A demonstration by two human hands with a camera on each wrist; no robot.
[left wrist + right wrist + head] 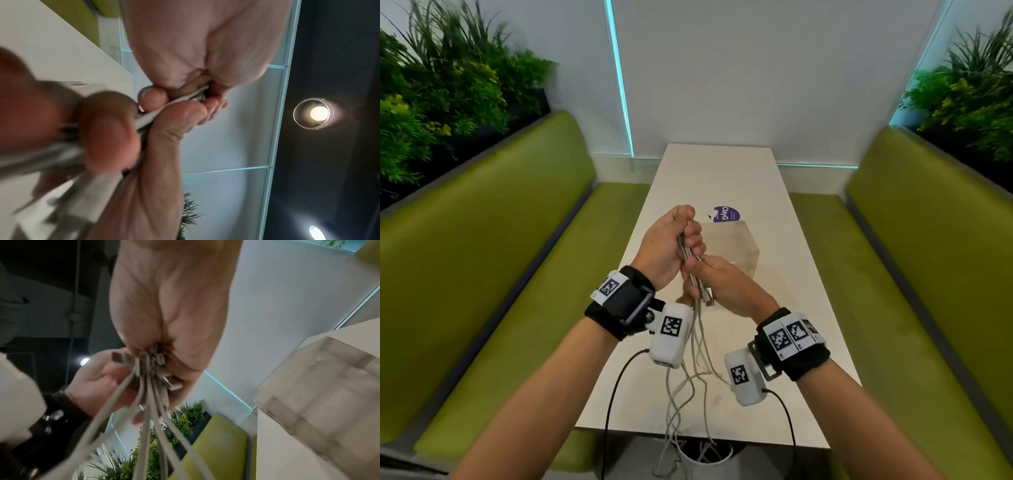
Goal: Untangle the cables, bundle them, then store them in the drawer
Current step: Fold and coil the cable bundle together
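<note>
Forearms: both reach in from the near edge of the counter (722,164), each with a black wrist strap bearing white tagged camera blocks
Cables: a bunch of grey-white cables (692,255) is held above the counter, on the near side of the clear box; their plug ends stick out by the right palm, and the loose lengths hang down past the counter's near edge toward the floor
Left hand: the left hand (664,243) has its fingers curled round the upper part of the bunch, thumb on top; the grip is pressed together on the cables
Right hand: the right hand (722,284) sits just below the left, touching it, fingers curled round the same bunch near the metal plugs; this grip too is closed on the cables
Right wrist view: cables (148,402) fan out from the fist toward the lens, blurred
Left wrist view: left fingers (185,116) wrap the cables (164,105); the near part is too blurred to read
Clear box: a see-through box (736,246) stands on the counter, just beyond the hands; whether it has drawers cannot be told
Purple label: a purple printed piece (727,214) lies on the counter just beyond the clear box
Seats: green benches (524,240) flank the counter on both sides, with plants (441,102) behind them
</note>
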